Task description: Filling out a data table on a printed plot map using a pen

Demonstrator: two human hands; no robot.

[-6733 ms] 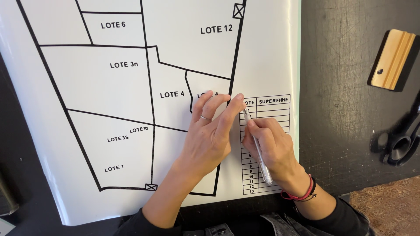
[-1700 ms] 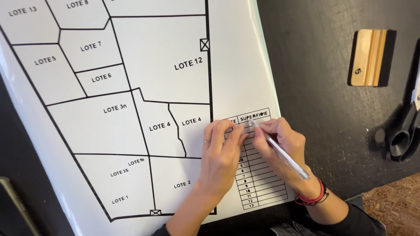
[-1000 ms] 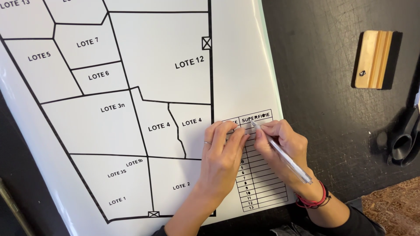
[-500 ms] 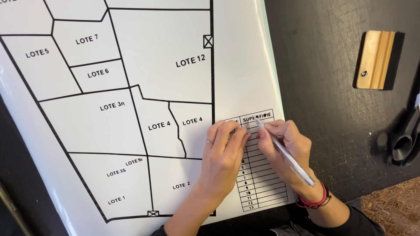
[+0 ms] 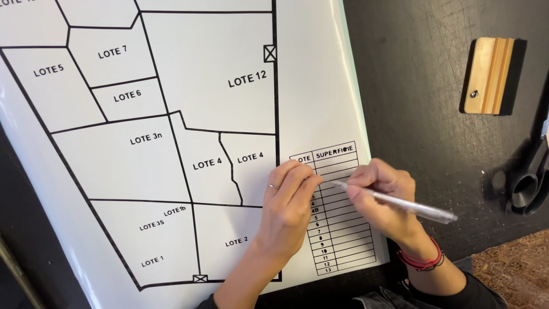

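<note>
Black tabletop bears white plot-map sheet (image 5: 320, 103), wooden block (image 5: 488, 75).

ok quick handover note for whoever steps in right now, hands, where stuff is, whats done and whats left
Left hand: flat on the sheet, fingertips pressing beside the table at its top rows.
Right hand: grip shut on the pen tool, tip at the table's upper rows.
Sheet lies on the dark bench; wooden squeegee and scissors lie to the right, untouched.
Done: plot outlines and labels show clean.
Left: the table rows, whose right column is blank.
</note>
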